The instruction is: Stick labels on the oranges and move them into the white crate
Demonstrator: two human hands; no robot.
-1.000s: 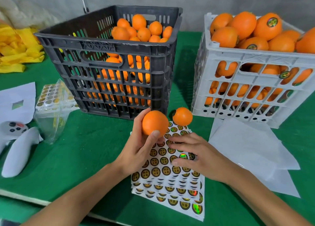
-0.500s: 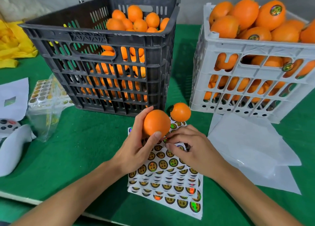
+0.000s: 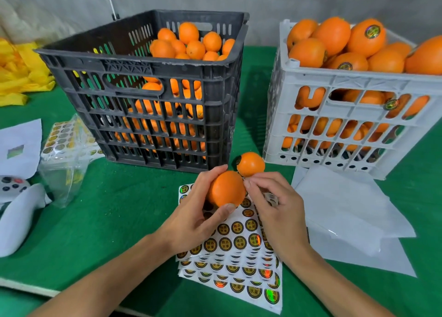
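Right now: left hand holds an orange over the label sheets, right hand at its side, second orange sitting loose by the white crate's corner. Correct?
Not quite. The head view shows the second orange by the black crate corner. The rest stands: left hand holds an orange over the label sheets, right hand at its side.

A round, smooth orange [image 3: 226,188] is being held above the stacked white sheets of round gold-and-black labels [image 3: 235,249]. A second orange [image 3: 251,164] is resting just beside the heaped white slatted plastic crate [image 3: 346,130].
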